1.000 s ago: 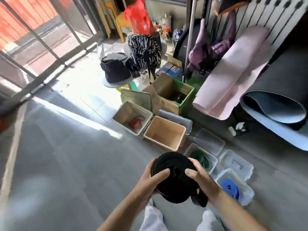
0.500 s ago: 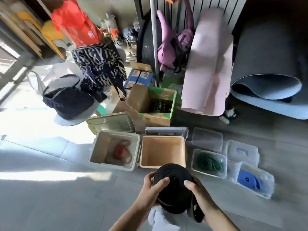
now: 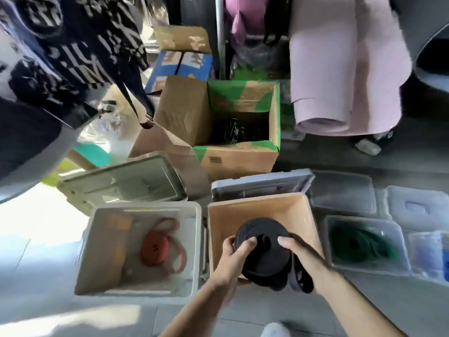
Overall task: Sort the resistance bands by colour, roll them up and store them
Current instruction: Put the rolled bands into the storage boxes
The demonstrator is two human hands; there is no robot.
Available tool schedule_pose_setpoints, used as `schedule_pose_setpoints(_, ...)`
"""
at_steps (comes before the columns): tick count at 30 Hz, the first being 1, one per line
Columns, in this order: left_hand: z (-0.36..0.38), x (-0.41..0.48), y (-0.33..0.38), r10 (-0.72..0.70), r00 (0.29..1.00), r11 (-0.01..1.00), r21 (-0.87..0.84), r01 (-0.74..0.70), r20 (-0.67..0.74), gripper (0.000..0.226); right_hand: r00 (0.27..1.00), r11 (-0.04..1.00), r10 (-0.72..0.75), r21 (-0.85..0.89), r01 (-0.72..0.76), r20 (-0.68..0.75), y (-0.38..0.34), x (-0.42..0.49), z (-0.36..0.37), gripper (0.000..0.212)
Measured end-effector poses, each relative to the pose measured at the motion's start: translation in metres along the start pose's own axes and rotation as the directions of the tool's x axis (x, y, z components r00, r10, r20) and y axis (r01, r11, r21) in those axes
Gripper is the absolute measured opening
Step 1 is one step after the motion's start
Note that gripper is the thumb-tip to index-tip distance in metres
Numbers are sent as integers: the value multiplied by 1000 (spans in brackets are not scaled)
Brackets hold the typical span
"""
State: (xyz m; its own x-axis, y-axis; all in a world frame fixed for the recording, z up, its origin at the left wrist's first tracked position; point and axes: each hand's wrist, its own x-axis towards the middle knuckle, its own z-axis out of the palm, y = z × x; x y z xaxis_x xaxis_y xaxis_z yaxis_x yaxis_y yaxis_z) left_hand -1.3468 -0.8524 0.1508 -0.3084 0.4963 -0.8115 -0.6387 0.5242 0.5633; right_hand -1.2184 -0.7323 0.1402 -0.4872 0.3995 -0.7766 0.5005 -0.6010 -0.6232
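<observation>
Black roll held over the tan bin

Both hands, left (image 3: 234, 257) and right (image 3: 300, 255), clasped the black roll (image 3: 263, 252) above the tan bin (image 3: 255, 210). A loose tail (image 3: 300, 279) hung below the right hand; letting go unevenly could uncoil the roll.

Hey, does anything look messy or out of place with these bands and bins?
The red band in the white bin is only partly rolled; loose loops trail off its coil. A tail also hangs from the black roll.

Rolled band (image 3: 263, 254) over middle bin (image 3: 257, 210), cardboard box (image 3: 218, 132) behind
</observation>
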Motion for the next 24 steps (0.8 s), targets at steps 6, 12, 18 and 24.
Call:
schedule_pose_setpoints(6, -11, 131, -62, -23, 1000, 996, -86, 25, 19, 58, 998, 981, -43, -189, 52, 48, 47, 128, -29, 36)
schedule_pose_setpoints(12, -18, 226, -111, -129, 991, 992, -16, 129, -47, 98, 1000, 945, -27, -327, 30, 15, 99, 210, -49, 56)
schedule_pose_setpoints(18, -34, 253, -128, -117, 980, 932, 323, 164, -160, 91, 1000, 702, 11, -712, 5, 17, 120, 236, -50, 114)
schedule_pose_setpoints(24, -31, 231, -72, 169, 985, 414, 909, -39, -35, 61, 987, 418, -146, -908, 3, -64, 102, 228, -49, 101)
